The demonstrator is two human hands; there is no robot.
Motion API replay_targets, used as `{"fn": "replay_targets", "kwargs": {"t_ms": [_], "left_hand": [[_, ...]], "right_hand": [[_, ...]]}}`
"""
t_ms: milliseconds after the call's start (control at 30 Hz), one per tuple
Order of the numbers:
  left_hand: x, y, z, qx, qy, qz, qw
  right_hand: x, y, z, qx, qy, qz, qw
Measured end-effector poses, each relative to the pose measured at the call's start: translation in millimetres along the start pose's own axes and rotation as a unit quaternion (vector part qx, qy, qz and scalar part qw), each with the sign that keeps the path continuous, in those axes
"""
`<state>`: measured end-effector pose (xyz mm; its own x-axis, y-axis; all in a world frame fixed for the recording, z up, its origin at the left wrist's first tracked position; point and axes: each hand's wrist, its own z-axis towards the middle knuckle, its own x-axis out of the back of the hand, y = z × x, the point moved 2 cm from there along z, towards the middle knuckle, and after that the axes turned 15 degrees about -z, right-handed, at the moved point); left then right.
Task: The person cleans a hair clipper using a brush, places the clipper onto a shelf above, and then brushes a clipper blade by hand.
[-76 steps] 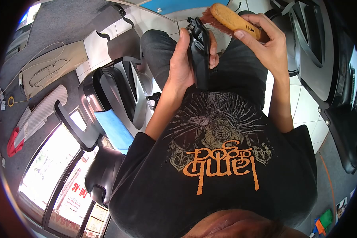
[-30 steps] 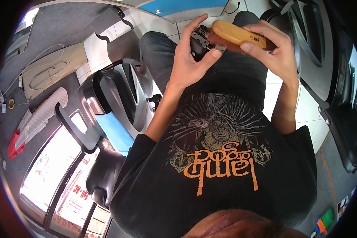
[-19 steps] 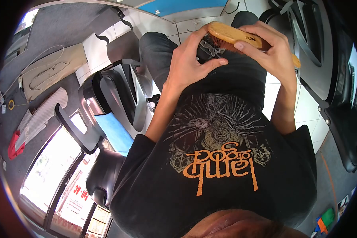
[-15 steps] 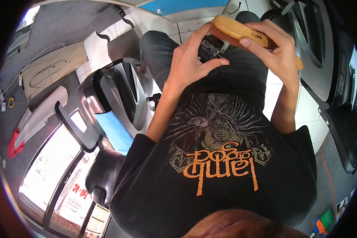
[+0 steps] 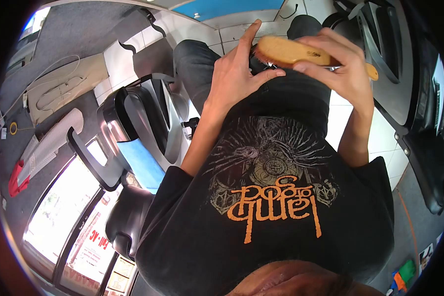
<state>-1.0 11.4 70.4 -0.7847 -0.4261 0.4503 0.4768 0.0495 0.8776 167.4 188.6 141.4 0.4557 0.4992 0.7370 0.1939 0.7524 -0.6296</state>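
My right hand [image 5: 339,69] grips a wooden-backed brush [image 5: 293,52] with reddish-brown bristles, its yellow back facing up. The end of the handle sticks out beyond the wrist side. My left hand [image 5: 237,76] holds a black hair clipper [image 5: 256,65] above my lap, index finger raised and thumb stretched toward the brush. The front end of the brush lies over the clipper and hides most of it, so whether the bristles touch it cannot be made out.
A black and silver salon chair [image 5: 148,118] with a blue cloth [image 5: 142,165] stands at the left. Another dark chair [image 5: 387,64] is at the right. A blue drawer front [image 5: 227,11] lies ahead, and a cardboard piece with cables [image 5: 66,86] rests on the far left floor.
The brush has turned flatter and come down over the clipper, covering more of it. My left index finger has lifted away from the clipper.
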Motion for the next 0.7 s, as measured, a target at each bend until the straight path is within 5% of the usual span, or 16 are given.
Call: {"fn": "replay_targets", "kwargs": {"t_ms": [100, 233, 400, 500, 700], "left_hand": [[-3, -1, 1, 0.015, -0.011, 0.028, 0.999], [-3, -1, -1, 0.072, -0.010, 0.027, 0.997], [-5, -7, 0, 0.103, -0.005, -0.027, 0.994], [-9, -17, -1, 0.123, 0.013, -0.078, 0.989], [-6, -8, -1, 0.165, 0.041, -0.139, 0.976]], "right_hand": [[-8, 2, 1, -0.034, -0.012, -0.116, 0.993], [-6, 12, 1, -0.112, 0.045, -0.083, 0.989], [-17, 9, 0, 0.008, -0.021, -0.113, 0.993], [-20, 25, 0, -0.092, 0.063, -0.158, 0.981], [-17, 19, -2, -0.089, 0.067, -0.019, 0.994]]}}
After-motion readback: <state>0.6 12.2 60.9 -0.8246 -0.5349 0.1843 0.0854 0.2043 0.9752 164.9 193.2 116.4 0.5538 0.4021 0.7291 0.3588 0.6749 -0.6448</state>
